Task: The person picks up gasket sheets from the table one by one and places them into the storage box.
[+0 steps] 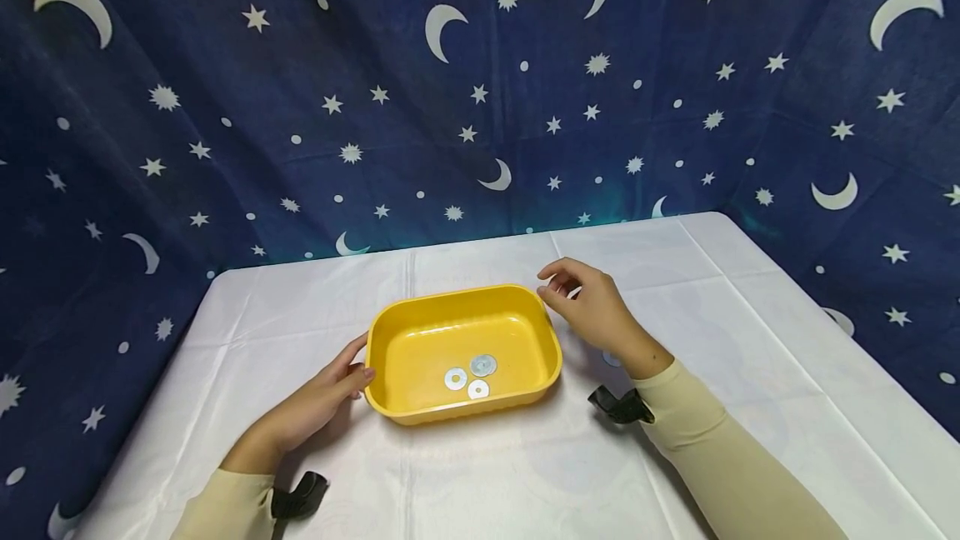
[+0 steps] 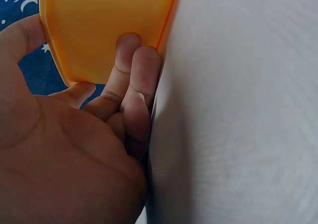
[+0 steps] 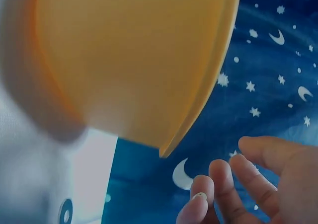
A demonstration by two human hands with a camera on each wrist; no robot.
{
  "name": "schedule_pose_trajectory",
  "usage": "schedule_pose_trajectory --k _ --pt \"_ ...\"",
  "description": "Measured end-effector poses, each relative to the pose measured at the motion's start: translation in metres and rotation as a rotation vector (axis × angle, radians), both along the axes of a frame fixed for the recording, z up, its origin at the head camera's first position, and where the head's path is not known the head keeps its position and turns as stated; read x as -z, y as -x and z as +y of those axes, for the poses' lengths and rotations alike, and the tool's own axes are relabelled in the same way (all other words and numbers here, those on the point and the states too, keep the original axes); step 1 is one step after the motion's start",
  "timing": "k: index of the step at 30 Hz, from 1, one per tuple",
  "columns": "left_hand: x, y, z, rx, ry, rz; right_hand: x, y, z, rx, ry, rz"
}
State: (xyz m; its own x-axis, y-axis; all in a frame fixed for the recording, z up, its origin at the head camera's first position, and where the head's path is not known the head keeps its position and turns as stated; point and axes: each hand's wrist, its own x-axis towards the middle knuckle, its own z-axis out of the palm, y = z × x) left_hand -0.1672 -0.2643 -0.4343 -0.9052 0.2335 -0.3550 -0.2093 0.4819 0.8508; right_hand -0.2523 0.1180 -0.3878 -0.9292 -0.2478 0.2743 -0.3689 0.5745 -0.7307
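A yellow plastic tub (image 1: 408,348) with rounded corners stands on the table. My left hand (image 1: 318,398) grips its left end, thumb over the rim and other fingers against the outer wall (image 2: 99,30). Several flat metal washers (image 1: 455,378) lie on the tub's floor, toward the near side, some overlapping. My right hand (image 1: 596,311) hovers just off the right far corner, fingers loosely bent and nothing between them. In the right wrist view, its fingertips (image 3: 221,172) are apart from the tub's rim. Another washer (image 1: 612,358) lies on the cloth, partly hidden by the right wrist.
A white cloth (image 1: 480,482) covers the table. Dark blue fabric (image 1: 405,107) with moons and stars hangs behind and along both sides. Black straps (image 1: 622,405) stick out from both wrists near the cloth.
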Motion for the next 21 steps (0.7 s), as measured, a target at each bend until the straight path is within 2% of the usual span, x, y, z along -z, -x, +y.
schedule_pose_trajectory --k 5,11,15,21 --pt "-0.001 -0.001 0.000 -0.005 -0.002 0.001 0.005 0.009 0.009 0.020 -0.025 -0.046" --pt "0.000 0.000 0.003 -0.013 0.009 -0.007 0.010 0.019 0.023 0.048 -0.049 -0.155" --pt "0.001 0.001 0.003 -0.014 0.014 -0.014 0.013 0.023 0.031 0.061 -0.061 -0.194" --pt "0.002 0.002 0.001 -0.008 0.019 -0.016 0.017 0.030 0.040 0.037 -0.053 -0.290"
